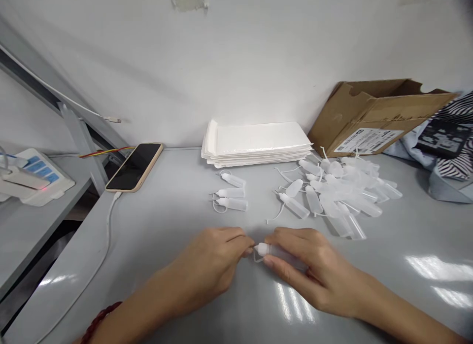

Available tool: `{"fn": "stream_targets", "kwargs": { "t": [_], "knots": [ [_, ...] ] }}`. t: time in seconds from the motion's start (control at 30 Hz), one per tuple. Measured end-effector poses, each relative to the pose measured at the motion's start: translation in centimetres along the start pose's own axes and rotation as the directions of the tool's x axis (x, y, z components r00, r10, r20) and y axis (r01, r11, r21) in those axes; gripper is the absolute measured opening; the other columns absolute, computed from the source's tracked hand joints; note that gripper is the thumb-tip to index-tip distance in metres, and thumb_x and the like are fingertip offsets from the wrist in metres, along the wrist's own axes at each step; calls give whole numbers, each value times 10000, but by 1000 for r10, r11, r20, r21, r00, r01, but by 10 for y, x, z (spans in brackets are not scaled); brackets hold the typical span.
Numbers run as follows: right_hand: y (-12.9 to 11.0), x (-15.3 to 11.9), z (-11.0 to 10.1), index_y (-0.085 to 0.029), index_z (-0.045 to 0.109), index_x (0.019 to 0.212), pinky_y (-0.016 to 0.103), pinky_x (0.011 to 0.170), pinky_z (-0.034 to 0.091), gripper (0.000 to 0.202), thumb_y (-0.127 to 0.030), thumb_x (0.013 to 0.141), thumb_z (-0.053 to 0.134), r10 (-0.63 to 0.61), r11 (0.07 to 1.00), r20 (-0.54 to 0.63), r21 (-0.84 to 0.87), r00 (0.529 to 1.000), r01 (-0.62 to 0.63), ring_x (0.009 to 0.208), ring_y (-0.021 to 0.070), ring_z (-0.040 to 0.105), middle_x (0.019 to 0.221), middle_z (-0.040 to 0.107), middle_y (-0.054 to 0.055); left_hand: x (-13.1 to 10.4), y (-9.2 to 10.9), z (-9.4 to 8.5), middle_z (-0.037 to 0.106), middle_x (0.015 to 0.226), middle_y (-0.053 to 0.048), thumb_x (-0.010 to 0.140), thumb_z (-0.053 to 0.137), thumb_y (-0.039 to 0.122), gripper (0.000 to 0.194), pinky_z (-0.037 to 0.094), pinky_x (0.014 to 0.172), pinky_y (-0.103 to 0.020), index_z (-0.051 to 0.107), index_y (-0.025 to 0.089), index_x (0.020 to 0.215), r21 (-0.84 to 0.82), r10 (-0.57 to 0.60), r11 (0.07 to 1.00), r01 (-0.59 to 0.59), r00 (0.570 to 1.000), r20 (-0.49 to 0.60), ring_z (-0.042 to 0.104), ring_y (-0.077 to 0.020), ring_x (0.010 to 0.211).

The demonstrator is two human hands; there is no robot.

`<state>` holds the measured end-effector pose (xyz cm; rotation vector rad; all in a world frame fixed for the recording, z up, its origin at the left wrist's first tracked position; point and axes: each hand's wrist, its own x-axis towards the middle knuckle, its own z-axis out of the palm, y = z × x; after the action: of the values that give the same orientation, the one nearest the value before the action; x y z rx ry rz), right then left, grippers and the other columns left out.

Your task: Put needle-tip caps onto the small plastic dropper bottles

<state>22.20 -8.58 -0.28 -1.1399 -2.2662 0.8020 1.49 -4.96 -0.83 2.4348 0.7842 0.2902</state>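
Observation:
My right hand (314, 267) is wrapped round a small translucent squeeze bottle (277, 253), which lies on its side with its white nozzle pointing left. A thin strap loops from the bottle's neck toward my left hand (225, 253). That hand is closed in a pinch at the nozzle's tip, and its fingers mostly cover the small tip cap. Beyond my hands, three similar bottles (231, 192) lie in a loose column. To the right spreads a pile of loose bottles (340, 186), many with thin straps sticking out.
A stack of white padded mailers (258, 139) rests against the wall. Behind the pile stands an open cardboard box (369, 115), with clothing (443, 142) beside it. A phone (135, 167) lies at left, its white cable (107, 235) trailing along the table's left side.

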Motion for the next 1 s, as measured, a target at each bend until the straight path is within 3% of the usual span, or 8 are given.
{"fn": "stream_targets", "kwargs": {
  "t": [0.2, 0.3, 0.43, 1.0],
  "knots": [
    [4, -1, 2, -128, 604, 962, 269, 529, 413, 195, -229, 911, 445, -27, 1000, -49, -15, 998, 26, 574, 139, 540, 689, 599, 39, 0, -2, -3, 658, 835, -26, 914, 396, 118, 239, 459, 683, -253, 625, 176, 951, -17, -36, 999, 36, 999, -20, 603, -149, 739],
    [4, 0, -1, -126, 604, 945, 261, 515, 410, 183, -225, 904, 456, -47, 999, -122, -13, 991, 46, 564, 132, 536, 689, 607, 40, 0, -2, -7, 670, 889, -17, 939, 433, 209, 204, 461, 713, -248, 617, 194, 1026, -54, -74, 996, 70, 994, -77, 611, -144, 785],
    [3, 1, -4, -144, 603, 892, 242, 508, 403, 150, -212, 892, 470, -36, 999, -174, 34, 984, 42, 556, 117, 518, 670, 601, 25, 1, -2, -11, 672, 872, -7, 924, 477, 196, 173, 455, 706, -221, 632, 181, 1001, -105, -70, 993, 53, 985, -158, 610, -123, 768],
    [1, 1, -5, -172, 621, 897, 270, 598, 451, 200, -295, 913, 463, 120, 979, -21, 166, 993, -115, 636, 138, 580, 728, 642, 20, -2, 0, -4, 640, 700, -14, 898, 468, 120, 184, 416, 573, -224, 648, 155, 891, -85, 53, 993, -77, 966, -253, 554, -114, 604]
  ]
}}
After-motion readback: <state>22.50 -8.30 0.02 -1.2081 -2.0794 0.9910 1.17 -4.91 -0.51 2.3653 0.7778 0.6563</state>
